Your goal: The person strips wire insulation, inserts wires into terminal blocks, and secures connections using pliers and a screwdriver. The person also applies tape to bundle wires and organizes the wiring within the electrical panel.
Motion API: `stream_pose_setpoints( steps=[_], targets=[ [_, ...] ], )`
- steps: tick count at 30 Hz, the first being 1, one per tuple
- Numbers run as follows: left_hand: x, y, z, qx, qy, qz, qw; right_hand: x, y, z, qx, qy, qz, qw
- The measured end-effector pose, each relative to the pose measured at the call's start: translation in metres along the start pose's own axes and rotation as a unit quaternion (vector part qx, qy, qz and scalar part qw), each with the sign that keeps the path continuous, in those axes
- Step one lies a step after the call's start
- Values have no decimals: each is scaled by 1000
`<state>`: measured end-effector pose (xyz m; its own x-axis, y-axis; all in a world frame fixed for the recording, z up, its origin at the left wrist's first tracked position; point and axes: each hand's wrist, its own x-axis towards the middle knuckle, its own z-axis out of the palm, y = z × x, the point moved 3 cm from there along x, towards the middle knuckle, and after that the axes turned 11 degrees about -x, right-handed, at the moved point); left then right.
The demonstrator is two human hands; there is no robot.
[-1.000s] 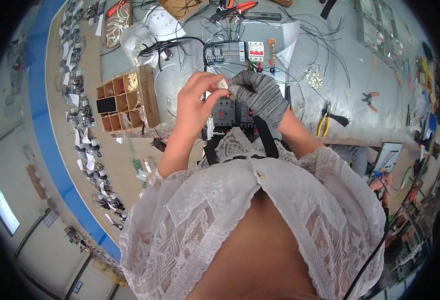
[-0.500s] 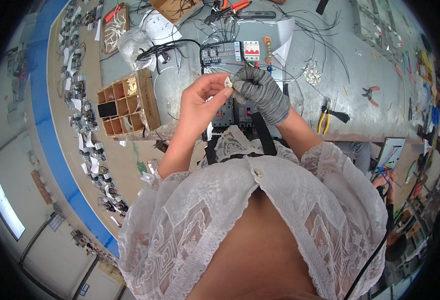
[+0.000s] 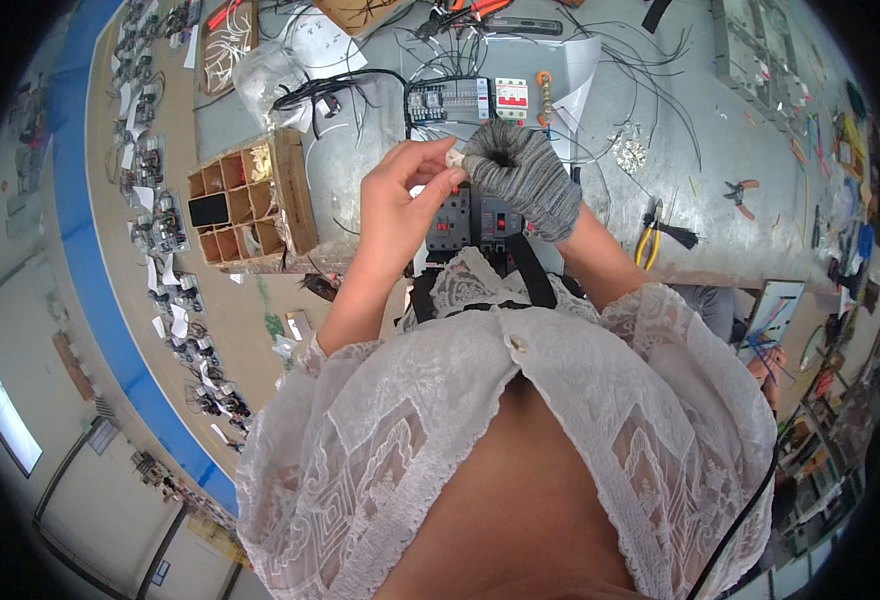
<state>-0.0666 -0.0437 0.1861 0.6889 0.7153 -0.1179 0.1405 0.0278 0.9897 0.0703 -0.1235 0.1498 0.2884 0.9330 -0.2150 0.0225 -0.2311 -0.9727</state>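
A small white piece (image 3: 454,158) sits between my two hands; its kind is too small to tell. My bare left hand (image 3: 407,190) pinches it between thumb and fingers. My right hand (image 3: 532,178), in a grey knitted glove, is curled closed against the other side of the piece. Just below the hands stand two dark circuit breakers (image 3: 448,228) with red marks, partly covered by my wrists and the lace top. Beyond the hands lie a row of grey wired modules (image 3: 445,103), a white breaker with red switches (image 3: 511,97) and a brass terminal strip (image 3: 544,98).
A cardboard box with compartments (image 3: 243,200) stands at the left edge of the bench. Yellow-handled pliers (image 3: 646,240) and red-handled cutters (image 3: 741,195) lie to the right. Loose black wires (image 3: 650,85) spread at the back. Another person's hand (image 3: 770,368) shows at the lower right.
The view has shifted slightly. Both hands stay together at the white piece; my gloved right hand has turned a little, showing the hollow of its curled fingers.
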Motion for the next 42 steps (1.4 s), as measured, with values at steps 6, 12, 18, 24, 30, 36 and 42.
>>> stream_pose_setpoints(
  steps=[6, 12, 18, 24, 30, 36, 42],
  targets=[
    [-2, -12, 1, -172, -3, -88, 981, -2, -1, 5, 107, -23, 70, 992],
    [-5, -13, 8, -207, 40, -78, 974, 3, 8, 10, 28, 48, -33, 998],
    [4, -9, -2, -59, 34, 49, 996, 4, -8, 1, 109, -54, 68, 990],
    [8, 6, -4, 54, -27, 82, 995, 13, -4, -9, -99, -75, -33, 992],
    [8, 9, -8, 117, -75, 92, 986, 10, -1, -10, -47, -130, 42, 990],
    [11, 13, -8, 134, -98, 101, 981, 8, -5, -9, 24, -132, 78, 988],
    [12, 9, -10, 143, -107, 114, 977, 13, -1, -8, -97, -131, -37, 986]
  ],
)
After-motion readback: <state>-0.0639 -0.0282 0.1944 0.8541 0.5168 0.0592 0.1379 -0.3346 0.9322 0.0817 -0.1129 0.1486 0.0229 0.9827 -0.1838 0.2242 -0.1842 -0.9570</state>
